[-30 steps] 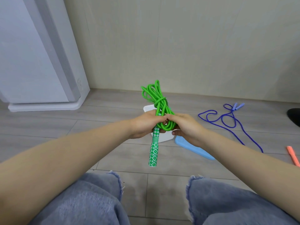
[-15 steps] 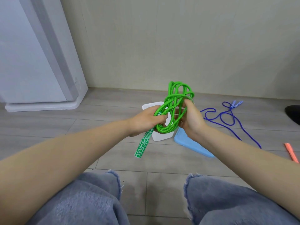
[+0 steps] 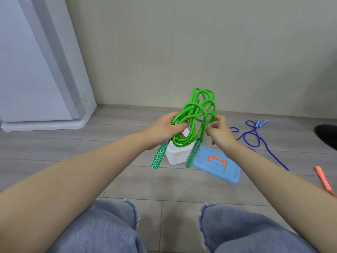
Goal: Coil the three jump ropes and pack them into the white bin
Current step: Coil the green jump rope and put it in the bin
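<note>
While the left hand (image 3: 164, 130) grips the coiled green jump rope (image 3: 197, 117) above the white bin (image 3: 176, 156), the right hand (image 3: 218, 132) pinches its strand, one handle dangling blurred. On the floor (image 3: 109, 136) lie the blue lid (image 3: 218, 165), the loose blue rope (image 3: 255, 136) and an orange handle (image 3: 322, 178) far right.

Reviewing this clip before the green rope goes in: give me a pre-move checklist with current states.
1. Green rope coiled: ok, looped bundle held above the floor.
2. Left hand grips coil and one handle: ok.
3. Right hand at second handle: pinches near its top; firmness cannot tell.
4. White bin open: cannot tell, rope hides its top; blue lid lies beside it.
5. Blue rope coiled: not ok, loose on floor.
</note>
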Available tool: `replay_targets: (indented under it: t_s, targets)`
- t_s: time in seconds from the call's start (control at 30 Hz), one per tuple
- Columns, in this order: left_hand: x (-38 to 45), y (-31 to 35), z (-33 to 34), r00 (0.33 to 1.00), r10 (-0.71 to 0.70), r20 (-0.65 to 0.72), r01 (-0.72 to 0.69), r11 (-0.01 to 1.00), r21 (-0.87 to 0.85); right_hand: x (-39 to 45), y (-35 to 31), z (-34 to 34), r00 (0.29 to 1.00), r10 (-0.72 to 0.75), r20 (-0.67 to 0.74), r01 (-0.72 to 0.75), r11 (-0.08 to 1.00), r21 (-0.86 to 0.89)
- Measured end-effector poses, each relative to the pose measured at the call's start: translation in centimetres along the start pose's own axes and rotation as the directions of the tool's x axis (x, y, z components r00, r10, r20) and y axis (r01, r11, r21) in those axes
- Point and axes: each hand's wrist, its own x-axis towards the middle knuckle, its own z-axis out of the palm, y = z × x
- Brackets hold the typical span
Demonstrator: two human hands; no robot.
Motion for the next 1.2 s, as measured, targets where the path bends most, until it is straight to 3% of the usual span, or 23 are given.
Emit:
replay_targets:
  t_s: [0.13, 0.3, 0.43, 0.57, 0.67, 0.83, 0.93, 1.13, 1.2]
  targets:
    - [0.4, 0.6, 0.6, 0.999, 0.038, 0.033, -0.038, 0.999, -0.004, -0.5, 0.7, 0.6, 0.928, 0.076, 0.365, -0.149, 0.973, 0.175]
    - [0.9, 0.7, 0.5, 0.997, 0.041, -0.064, -0.044, 0.998, -0.042, -1.1, 0.8, 0.4, 0.873, 0.075, 0.482, -0.253, 0.914, 0.316]
    - [1.8, 0.1, -0.1, 0.978, 0.016, -0.210, -0.045, 0.990, -0.134, -1.0, 1.0, -0.3, 0.788, -0.003, 0.615, -0.323, 0.849, 0.419]
    - [2.3, -0.1, -0.5, 0.963, -0.040, -0.268, -0.048, 0.948, -0.314, -1.2, 0.7, -0.9, 0.788, -0.026, 0.615, -0.184, 0.943, 0.276]
    - [2.2, 0.3, -0.4, 0.981, -0.041, -0.190, -0.046, 0.902, -0.429, -1.2, 0.7, -0.4, 0.836, -0.007, 0.549, -0.103, 0.980, 0.169]
    - [1.3, 1.5, 0.3, 0.999, -0.046, -0.028, 0.025, 0.860, -0.509, -1.2, -0.2, 0.4, 0.891, -0.001, 0.454, -0.090, 0.980, 0.180]
    - [0.9, 2.0, 0.6, 0.991, -0.087, 0.103, 0.128, 0.849, -0.513, -1.2, -0.2, 0.7, 0.875, -0.012, 0.484, -0.053, 0.991, 0.121]
    - [0.3, 1.3, 1.2, 0.913, -0.128, 0.387, 0.301, 0.852, -0.428, -2.0, -1.7, 1.4, 0.801, -0.160, 0.577, -0.030, 0.952, 0.305]
    - [0.1, 1.2, 1.2, 0.892, -0.122, 0.435, 0.310, 0.866, -0.393, -2.0, -2.1, 1.3, 0.829, -0.187, 0.528, -0.027, 0.928, 0.371]
